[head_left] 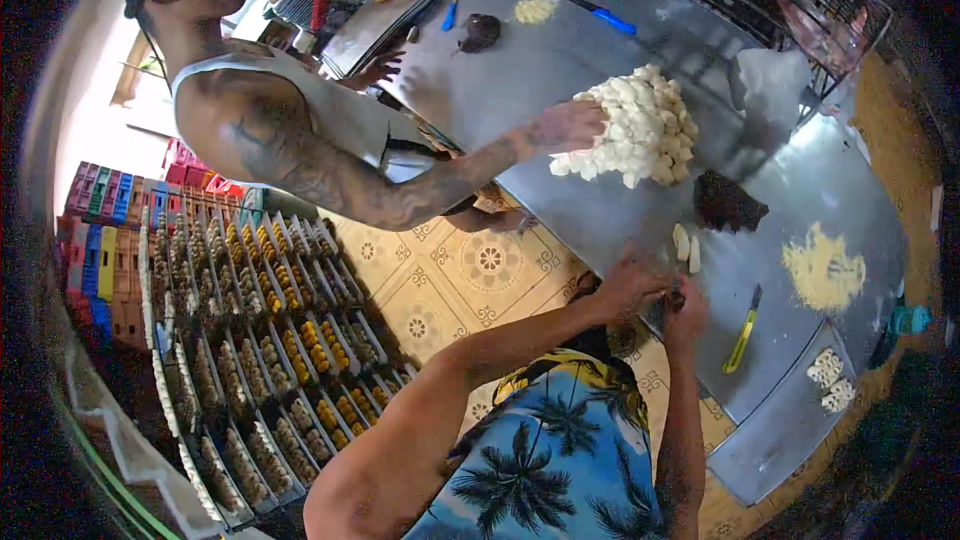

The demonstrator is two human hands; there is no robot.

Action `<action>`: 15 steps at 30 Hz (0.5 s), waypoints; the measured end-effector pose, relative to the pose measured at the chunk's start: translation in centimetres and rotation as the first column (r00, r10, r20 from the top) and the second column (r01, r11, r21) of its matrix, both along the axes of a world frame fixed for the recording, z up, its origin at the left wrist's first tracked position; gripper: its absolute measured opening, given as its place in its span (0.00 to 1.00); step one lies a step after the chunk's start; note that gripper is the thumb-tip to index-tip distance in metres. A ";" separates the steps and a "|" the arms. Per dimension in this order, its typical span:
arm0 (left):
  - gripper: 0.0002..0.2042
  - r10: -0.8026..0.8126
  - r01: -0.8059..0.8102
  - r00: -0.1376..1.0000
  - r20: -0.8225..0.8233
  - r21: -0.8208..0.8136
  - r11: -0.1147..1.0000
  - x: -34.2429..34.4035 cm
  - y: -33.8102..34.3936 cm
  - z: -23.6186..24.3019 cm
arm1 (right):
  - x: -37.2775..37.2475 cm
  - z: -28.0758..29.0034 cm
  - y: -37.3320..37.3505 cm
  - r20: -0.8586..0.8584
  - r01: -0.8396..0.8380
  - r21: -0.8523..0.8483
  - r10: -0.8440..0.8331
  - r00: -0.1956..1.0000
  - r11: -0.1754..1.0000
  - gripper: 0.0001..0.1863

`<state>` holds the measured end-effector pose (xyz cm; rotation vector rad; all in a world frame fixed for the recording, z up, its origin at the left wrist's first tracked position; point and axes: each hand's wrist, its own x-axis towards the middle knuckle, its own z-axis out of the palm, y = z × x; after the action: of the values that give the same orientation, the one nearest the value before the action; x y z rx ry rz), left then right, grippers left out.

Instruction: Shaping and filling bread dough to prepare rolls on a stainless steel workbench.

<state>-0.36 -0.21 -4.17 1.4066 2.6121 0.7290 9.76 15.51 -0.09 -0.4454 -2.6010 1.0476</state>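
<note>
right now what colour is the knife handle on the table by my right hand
Yellow-green; the knife lies on the steel table, near your right hand. Seen best in the head view.

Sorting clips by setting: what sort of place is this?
Probably a small bakery or pastry workshop: a steel worktable with a heap of white dough pieces, and trays of filled pastries on the floor.

Your view is brightly lit by daylight from the washed-out opening at upper left. The long grey steel worktable [560, 70] shows soft sheen and short shadows. Heavy fisheye bending and black vignette at the rim; slight blur throughout.
</note>
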 end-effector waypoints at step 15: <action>0.21 0.095 -0.095 0.995 0.025 0.015 0.995 -0.5 -0.5 3.2 | 0.0 -1.0 0.3 -0.034 0.003 0.217 0.005 0.999 0.976 0.13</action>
<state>-0.90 -0.68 -1.01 1.2765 2.6762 0.7754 9.78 15.83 -1.12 -0.3693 -2.6460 0.7517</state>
